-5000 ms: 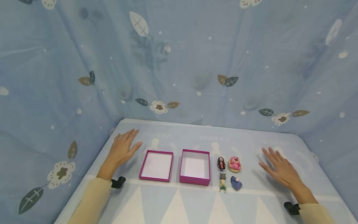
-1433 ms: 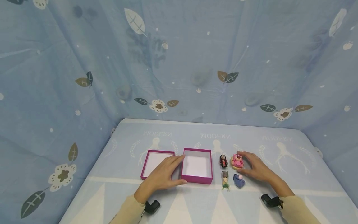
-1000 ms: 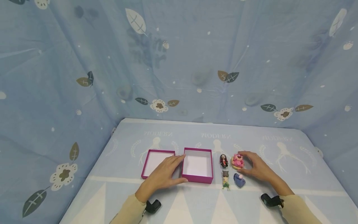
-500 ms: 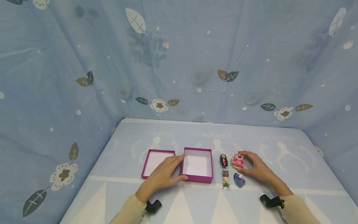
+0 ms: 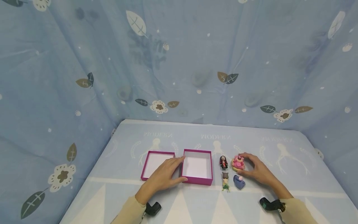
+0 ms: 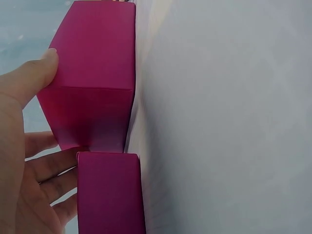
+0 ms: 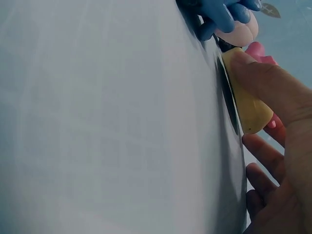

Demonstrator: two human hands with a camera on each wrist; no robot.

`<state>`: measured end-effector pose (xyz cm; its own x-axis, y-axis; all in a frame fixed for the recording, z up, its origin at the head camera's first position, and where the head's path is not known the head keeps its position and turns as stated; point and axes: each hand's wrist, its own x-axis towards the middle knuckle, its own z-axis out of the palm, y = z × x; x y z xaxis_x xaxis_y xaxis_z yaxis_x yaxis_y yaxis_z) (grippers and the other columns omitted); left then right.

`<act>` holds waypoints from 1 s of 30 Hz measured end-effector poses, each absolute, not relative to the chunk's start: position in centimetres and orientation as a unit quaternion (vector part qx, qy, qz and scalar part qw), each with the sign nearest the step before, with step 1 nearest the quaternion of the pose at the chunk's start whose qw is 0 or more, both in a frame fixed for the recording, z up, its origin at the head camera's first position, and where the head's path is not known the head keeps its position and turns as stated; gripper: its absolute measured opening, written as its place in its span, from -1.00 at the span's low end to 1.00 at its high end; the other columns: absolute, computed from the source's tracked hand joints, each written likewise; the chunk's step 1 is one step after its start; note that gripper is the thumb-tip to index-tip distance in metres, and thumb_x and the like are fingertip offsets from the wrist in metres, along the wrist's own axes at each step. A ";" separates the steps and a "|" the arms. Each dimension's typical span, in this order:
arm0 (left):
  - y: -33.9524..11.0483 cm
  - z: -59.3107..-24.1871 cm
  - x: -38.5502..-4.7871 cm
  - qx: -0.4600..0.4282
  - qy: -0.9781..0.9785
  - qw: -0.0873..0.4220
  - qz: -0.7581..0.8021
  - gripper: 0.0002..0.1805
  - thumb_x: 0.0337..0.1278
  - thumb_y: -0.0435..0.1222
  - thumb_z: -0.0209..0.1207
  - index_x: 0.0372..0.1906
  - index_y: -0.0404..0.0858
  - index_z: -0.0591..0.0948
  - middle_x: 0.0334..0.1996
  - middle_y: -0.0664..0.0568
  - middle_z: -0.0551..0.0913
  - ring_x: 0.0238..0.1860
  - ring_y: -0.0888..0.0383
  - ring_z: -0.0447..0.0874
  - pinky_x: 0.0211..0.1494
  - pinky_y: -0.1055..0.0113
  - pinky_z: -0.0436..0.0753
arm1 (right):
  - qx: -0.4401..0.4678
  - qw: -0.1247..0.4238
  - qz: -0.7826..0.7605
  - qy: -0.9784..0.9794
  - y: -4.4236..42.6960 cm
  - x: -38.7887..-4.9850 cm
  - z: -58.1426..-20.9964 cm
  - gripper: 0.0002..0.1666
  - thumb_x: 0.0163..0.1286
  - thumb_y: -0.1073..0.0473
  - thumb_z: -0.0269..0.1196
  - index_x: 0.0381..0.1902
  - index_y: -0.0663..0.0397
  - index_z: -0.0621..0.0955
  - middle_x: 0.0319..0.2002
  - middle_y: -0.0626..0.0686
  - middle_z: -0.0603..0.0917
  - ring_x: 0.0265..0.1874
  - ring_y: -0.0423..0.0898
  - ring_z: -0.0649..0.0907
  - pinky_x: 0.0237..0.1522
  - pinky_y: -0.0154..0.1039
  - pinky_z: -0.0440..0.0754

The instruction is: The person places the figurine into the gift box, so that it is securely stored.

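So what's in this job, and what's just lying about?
Likely the job (touched):
open square magenta box
pink bear figurine on yellow base

Apparently lying about:
shallow square magenta tray
black and red figurine
slim green figurine
blue figurine

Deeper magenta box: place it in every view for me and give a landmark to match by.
Head: deeper magenta box in the lower half, slightly right of centre.
Left wrist: upper left.
Right wrist: not in it.
Landmark shared by head and left wrist: shallower magenta tray, left of the box in head, below it in left wrist.
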<state>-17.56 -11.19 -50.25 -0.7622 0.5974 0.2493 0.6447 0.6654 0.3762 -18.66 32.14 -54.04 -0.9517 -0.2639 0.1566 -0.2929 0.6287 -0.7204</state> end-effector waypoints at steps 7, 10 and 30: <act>-11.2 -49.6 -17.5 -0.332 -0.912 0.042 -0.237 -0.09 0.09 0.22 0.24 0.47 -0.14 0.29 0.29 -0.02 0.52 0.32 0.05 0.45 0.43 0.12 0.39 | 0.134 0.020 0.386 -0.913 32.1 -18.5 -53.1 -0.18 0.04 -0.01 0.53 0.24 0.08 0.48 0.29 0.37 0.43 0.33 0.43 0.31 0.28 0.42 0.21; -11.2 -49.3 -17.6 -0.331 -0.912 0.034 -0.239 -0.08 0.09 0.21 0.25 0.48 -0.14 0.28 0.30 -0.02 0.51 0.33 0.05 0.44 0.44 0.12 0.39 | 0.136 0.022 0.387 -0.912 31.9 -18.5 -52.4 -0.18 0.06 -0.01 0.52 0.26 0.09 0.47 0.26 0.32 0.48 0.31 0.40 0.35 0.26 0.39 0.25; -11.0 -48.7 -18.0 -0.334 -0.910 0.030 -0.243 -0.07 0.10 0.22 0.24 0.47 -0.18 0.29 0.32 0.00 0.50 0.32 0.06 0.45 0.42 0.12 0.41 | 0.153 0.034 0.419 -0.894 31.2 -19.6 -49.0 -0.20 0.06 0.05 0.53 0.27 -0.09 0.48 0.27 0.12 0.52 0.30 -0.40 0.31 0.21 0.49 0.24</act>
<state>-17.98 -10.98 -48.71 -0.7749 0.5938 0.2167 0.6229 0.6589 0.4218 -19.57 31.16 -48.99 -0.9511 -0.2440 0.1894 -0.3017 0.6024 -0.7390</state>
